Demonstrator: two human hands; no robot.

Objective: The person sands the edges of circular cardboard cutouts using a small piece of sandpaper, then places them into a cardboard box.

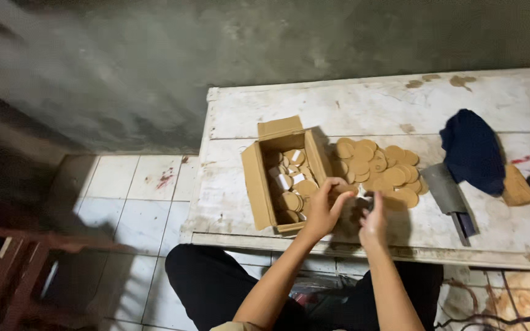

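tan discs [376, 167], round flat ones, lie in a loose overlapping heap on the white table [363, 104], at about 1 o'clock from the hands. more of them sit inside the open cardboard box [259, 184] at roughly 10 o'clock from the hands, some showing small white patches. the left hand [324, 208] is right at the box's near right corner, fingers curled over something small with the thumb touching the box wall. the right hand [372, 224] is just beside it, fingers pinched in around a small pale bit. looks like the two hands work one piece between them, but it's blurry and i can't tell exactly what either is gripping or how tight.

my read: this is the middle of a per-disc step, handling one piece between the heap and the box. lots in both, so maybe halfway. next move probably needs a clean drop into the box without knocking the stacked ones, then a reach to 1 o'clock for a single disc off the edge of the heap.

off at 3 o'clock: a cleaver [450, 197] lying flat, a dark blue cloth [473, 150], and a brownish brush-like thing [518, 187] further right. none of it touches the discs.
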